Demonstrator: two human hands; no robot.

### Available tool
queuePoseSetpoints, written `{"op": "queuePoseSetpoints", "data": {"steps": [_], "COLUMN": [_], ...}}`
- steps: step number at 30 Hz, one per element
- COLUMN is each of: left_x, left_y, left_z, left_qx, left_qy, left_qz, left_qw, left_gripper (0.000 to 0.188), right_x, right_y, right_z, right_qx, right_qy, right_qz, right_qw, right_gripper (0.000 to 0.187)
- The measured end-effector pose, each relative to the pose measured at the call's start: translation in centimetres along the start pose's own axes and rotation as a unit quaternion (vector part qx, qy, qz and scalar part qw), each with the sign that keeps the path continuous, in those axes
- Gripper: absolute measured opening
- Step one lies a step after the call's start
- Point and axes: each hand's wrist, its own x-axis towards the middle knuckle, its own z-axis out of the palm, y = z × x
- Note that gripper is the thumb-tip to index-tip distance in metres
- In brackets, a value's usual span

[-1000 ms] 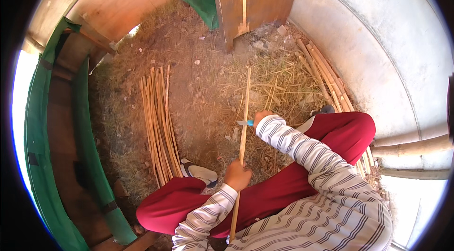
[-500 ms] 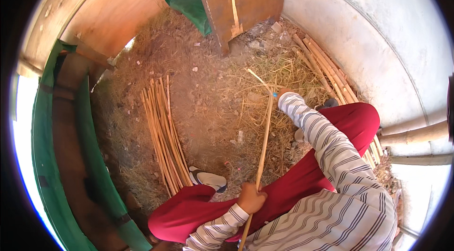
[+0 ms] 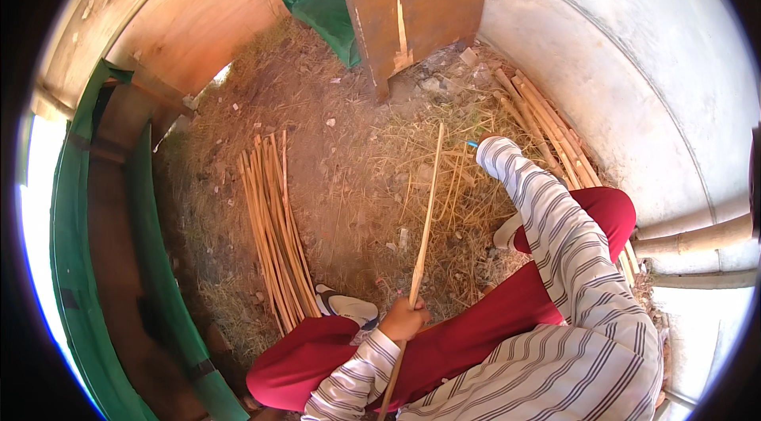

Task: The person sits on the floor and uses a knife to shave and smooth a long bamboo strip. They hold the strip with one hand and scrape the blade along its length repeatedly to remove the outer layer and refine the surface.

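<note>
My left hand (image 3: 404,319) is closed around a long, thin bamboo strip (image 3: 428,219). The strip slants up and away from my lap, its far end free over the straw. Up beyond my right knee is my right hand (image 3: 491,137), mostly covered by the striped sleeve. A small blue tool (image 3: 472,143) pokes out of its fingers; the tool's kind is too small to make out. A gap separates this tool from the strip.
A bundle of thin bamboo strips (image 3: 273,231) lies on the dirt floor at left. Thicker bamboo pieces (image 3: 551,124) lie along the pale wall at right. Straw and shavings (image 3: 464,191) cover the ground between. A brown wooden cabinet (image 3: 420,9) stands ahead, green-edged shelving (image 3: 143,246) at far left.
The strip's far end has swung left, away from my right hand. A pale sliver at its tip no longer shows. My left hand has risen slightly; my right hand has shifted up and right.
</note>
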Motion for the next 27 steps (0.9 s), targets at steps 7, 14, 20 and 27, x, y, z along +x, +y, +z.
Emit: {"op": "queuePoseSetpoints", "data": {"steps": [7,14,20,27], "left_x": [0.9,-0.1,-1.2,-1.1], "left_y": [0.2,0.2,3.1,4.1], "left_z": [-0.2,0.1,0.0,-0.4], "left_qx": [-0.023,0.036,-0.070,-0.206], "left_qy": [-0.036,0.017,-0.107,-0.281], "left_qz": [0.014,0.063,0.004,-0.031], "left_qw": [0.999,0.997,0.992,0.937], "left_gripper": [0.027,0.024,0.031,0.031], "right_x": [-7.4,-20.9,-17.4,-14.7], "right_y": [2.1,0.8,-3.0,-3.3], "right_z": [-0.6,3.9,10.0,8.4], "right_qx": [0.062,0.175,0.549,0.651], "right_qy": [0.228,0.260,0.184,0.157], "right_qz": [-0.049,-0.183,-0.232,-0.257], "right_qw": [0.970,0.932,0.782,0.697], "right_gripper": [0.020,0.041,0.053,0.044]}}
